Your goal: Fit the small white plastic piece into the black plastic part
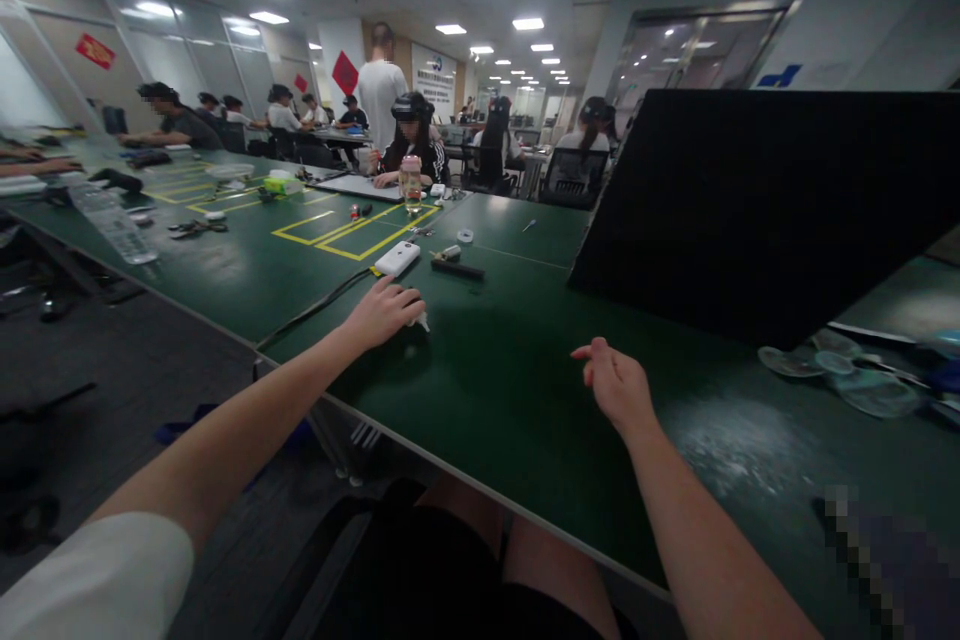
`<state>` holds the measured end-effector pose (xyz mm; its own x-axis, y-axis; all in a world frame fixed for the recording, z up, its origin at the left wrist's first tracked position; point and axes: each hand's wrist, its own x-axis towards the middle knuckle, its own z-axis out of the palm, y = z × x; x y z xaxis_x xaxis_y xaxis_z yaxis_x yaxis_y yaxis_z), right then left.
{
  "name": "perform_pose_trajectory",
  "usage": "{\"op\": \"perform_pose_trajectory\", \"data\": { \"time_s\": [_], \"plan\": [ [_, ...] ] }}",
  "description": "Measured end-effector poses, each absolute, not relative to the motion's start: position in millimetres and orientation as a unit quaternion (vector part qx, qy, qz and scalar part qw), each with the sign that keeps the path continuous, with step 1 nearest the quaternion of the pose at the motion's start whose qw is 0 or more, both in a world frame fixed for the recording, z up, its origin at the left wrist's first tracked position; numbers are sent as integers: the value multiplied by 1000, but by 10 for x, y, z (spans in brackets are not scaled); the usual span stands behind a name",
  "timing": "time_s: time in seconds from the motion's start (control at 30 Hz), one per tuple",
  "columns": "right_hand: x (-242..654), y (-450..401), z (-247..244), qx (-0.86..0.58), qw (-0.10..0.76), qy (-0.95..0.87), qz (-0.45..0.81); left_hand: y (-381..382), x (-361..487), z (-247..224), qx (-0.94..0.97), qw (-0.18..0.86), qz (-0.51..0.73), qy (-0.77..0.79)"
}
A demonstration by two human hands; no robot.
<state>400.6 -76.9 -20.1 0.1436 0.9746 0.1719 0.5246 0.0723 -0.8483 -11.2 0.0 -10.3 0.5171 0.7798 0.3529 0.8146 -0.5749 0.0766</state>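
Observation:
My left hand (386, 310) is over the green table (495, 400) with its fingers curled down around a small white thing with a pointed tip (423, 322). Most of that thing is hidden under the fingers; only the tip shows, pointing toward me. Just beyond the hand lies a white box-like device (397, 258) with a dark cable. My right hand (616, 385) hovers at the right, index finger stretched to the left and the others loosely bent. Nothing shows in it.
A large black panel (750, 210) leans at the right. Beyond my left hand lie a dark bar (457, 270) and a tape roll (465, 236). A clear bottle (116, 225) lies tilted at left; a pink-lidded bottle (410, 185) stands before a seated person. Clear round discs (874, 388) lie right.

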Motion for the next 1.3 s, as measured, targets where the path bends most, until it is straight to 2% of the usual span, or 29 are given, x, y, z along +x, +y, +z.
{"op": "perform_pose_trajectory", "data": {
  "time_s": [0.1, 0.2, 0.33, 0.43, 0.73, 0.9, 1.1, 1.2, 1.3],
  "plan": [
    [4013, -764, -213, -625, 420, -602, 264, 46, -252, -199, -809, 44, -244, -533],
    [4023, -750, -231, -627, 409, -607, 268, 167, -331, -334, -668, 16, -362, -650],
    [4040, -729, -249, -635, 398, -612, 252, 385, -126, -472, -547, -160, -467, -676],
    [4053, -723, -240, -645, 389, -615, 234, 485, 256, -494, -555, -268, -474, -629],
    [3932, -717, -315, -624, 229, -740, 106, 141, 2069, -477, -650, -411, -402, -497],
    [3905, -729, -377, -622, 217, -743, 116, -192, 2701, -496, -671, -396, -413, -471],
    [3909, -735, -252, -621, 200, -748, 122, -128, 2475, -534, -626, -431, -454, -466],
    [3913, -753, -190, -670, 199, -705, 123, -61, 2157, -548, -682, -369, -453, -440],
    [3930, -773, -154, -699, 208, -668, 144, -26, 1834, -530, -749, -291, -399, -441]
  ]
}}
